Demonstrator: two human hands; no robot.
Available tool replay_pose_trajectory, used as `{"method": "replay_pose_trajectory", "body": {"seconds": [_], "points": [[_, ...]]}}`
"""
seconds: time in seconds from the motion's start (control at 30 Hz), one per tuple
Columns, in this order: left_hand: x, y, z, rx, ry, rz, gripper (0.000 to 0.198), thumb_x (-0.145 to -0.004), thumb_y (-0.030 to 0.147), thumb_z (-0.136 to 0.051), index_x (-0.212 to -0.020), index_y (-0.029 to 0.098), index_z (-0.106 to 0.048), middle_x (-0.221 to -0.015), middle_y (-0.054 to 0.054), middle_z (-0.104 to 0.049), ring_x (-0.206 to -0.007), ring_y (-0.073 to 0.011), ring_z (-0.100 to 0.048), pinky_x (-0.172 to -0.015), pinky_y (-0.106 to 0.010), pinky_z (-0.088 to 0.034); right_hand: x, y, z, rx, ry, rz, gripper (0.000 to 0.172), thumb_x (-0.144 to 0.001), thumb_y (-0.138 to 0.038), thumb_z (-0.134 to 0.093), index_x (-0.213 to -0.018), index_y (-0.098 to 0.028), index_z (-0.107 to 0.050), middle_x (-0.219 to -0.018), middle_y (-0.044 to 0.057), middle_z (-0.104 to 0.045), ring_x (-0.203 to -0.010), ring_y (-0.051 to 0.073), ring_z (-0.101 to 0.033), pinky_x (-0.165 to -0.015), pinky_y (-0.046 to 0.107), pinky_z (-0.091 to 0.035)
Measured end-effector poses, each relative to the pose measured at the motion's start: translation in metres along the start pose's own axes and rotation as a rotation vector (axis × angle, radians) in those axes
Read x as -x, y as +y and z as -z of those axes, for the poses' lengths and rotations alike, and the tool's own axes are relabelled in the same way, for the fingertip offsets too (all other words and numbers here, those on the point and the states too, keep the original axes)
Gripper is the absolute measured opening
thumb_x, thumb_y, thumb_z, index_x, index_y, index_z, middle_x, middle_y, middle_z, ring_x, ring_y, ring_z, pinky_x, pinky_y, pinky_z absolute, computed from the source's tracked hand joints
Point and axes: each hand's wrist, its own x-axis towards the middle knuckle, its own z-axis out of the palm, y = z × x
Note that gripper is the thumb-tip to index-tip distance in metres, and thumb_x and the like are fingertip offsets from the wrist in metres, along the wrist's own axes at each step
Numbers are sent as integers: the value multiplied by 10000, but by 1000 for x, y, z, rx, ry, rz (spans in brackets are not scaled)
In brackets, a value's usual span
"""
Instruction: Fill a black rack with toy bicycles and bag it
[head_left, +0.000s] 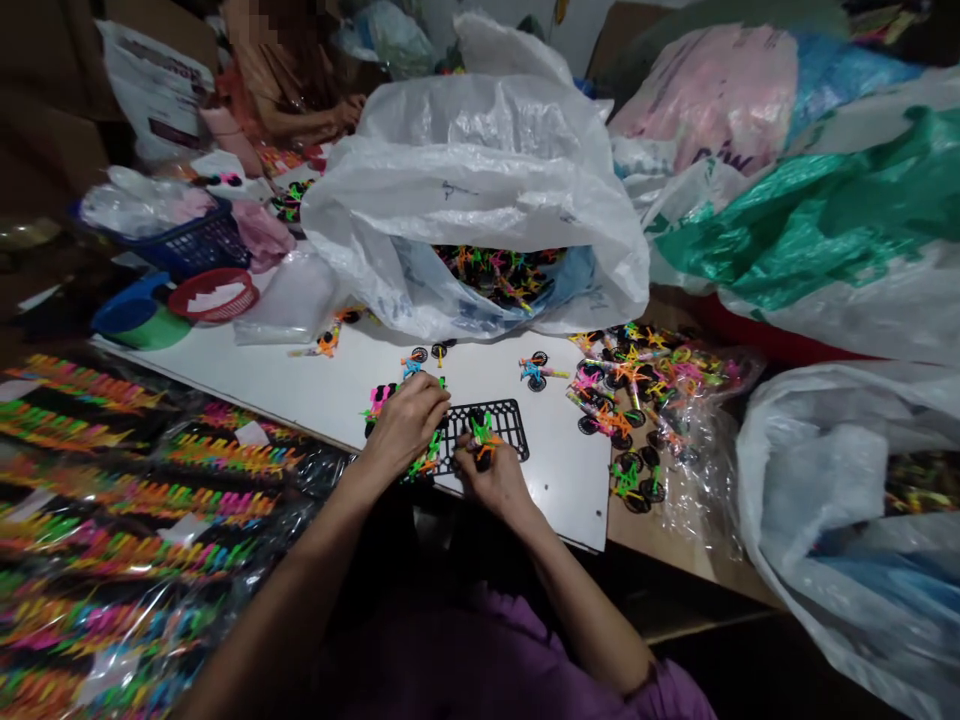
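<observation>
- Desk [540, 480], white-topped, carrying everything below
- Plastic bag [465, 170], open at the far edge, full of toy bicycles [499, 275]
- Left hand [405, 425], fingers curled over a pink toy bicycle [380, 398], grip unclear
- Right hand [495, 480], fingers pinching a green-and-orange toy bicycle [484, 440] above a black plastic grid [506, 425]
</observation>
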Motion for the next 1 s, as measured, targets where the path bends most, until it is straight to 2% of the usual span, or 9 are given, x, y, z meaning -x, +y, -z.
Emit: {"method": "replay_pose_trajectory", "body": {"seconds": [0.13, 0.2, 0.3, 0.37, 0.5, 0.63, 0.77, 0.9, 1.0], "points": [[-1, 1, 3, -48, -5, -18, 228, -886, 247, -400, -916, 164, -610, -920, -56, -543, -873, -160, -532, -807, -300, -451, -1, 2, -10, 202, -34, 117, 52, -772, -188, -497, -778, -178, -548, -798, 22, -557, -706, 143, -532, -631, 226, -401], [4, 8, 11, -90, 43, -27, 227, -885, 243, -403, -942, 161, -606, -942, -65, -552, -904, -171, -533, -828, -310, -447, 0, -1, -8, 345, -77, 151, 96, -753, -111, -455, -744, -182, -518, -807, 23, -533, -713, 142, -514, -623, 222, -382], [23, 23, 27, -89, 95, -62, 227, -878, 250, -431, -1028, 163, -578, -1000, -70, -576, -963, -175, -530, -874, -317, -429, 3, -5, -2, 484, -130, 186, 172, -738, -56, -404, -773, -186, -510, -835, 22, -515, -716, 139, -499, -619, 219, -362], [38, 31, 31, -71, 34, -95, 252, -863, 272, -468, -1077, 169, -554, -1026, -67, -593, -985, -181, -532, -880, -324, -424, 4, -7, 2, 533, -160, 193, 171, -752, -69, -402, -798, -186, -518, -844, 22, -514, -720, 140, -498, -615, 219, -356], [58, 39, 15, -130, -90, -138, 302, -844, 309, -503, -1113, 177, -544, -996, -60, -628, -942, -207, -549, -829, -349, -432, 2, -8, 8, 594, -208, 202, 157, -781, -110, -412, -849, -183, -534, -871, 27, -528, -759, 147, -510, -633, 221, -360], [60, 42, -3, -218, -23, -155, 221, -881, 238, -433, -1018, 189, -598, -923, -39, -650, -882, -186, -562, -828, -333, -418, -4, -8, 11, 652, -262, 196, 131, -800, -153, -431, -857, -180, -546, -866, 28, -550, -727, 149, -523, -607, 229, -351], [57, 45, -4, -305, 48, -181, 252, -895, 189, -376, -944, 170, -623, -880, -46, -653, -842, -189, -563, -791, -336, -416, -8, -9, 12, 693, -293, 172, 125, -810, -173, -444, -867, -178, -555, -866, 36, -572, -737, 153, -539, -602, 233, -344], [55, 49, -5, -377, 57, -108, 211, -873, 195, -410, -882, 163, -618, -821, -56, -632, -799, -210, -550, -719, -347, -409, -11, -11, 12, 715, -323, 160, 135, -828, -197, -438, -883, -176, -559, -873, 40, -589, -739, 154, -548, -606, 236, -346], [56, 53, -9, -404, 10, -24, 170, -840, 170, -446, -759, 169, -595, -738, -47, -596, -738, -204, -532, -688, -338, -405, -16, -16, 13, 741, -375, 179, 157, -844, -237, -433, -883, -171, -571, -881, 53, -595, -741, 163, -553, -611, 246, -349]]}}
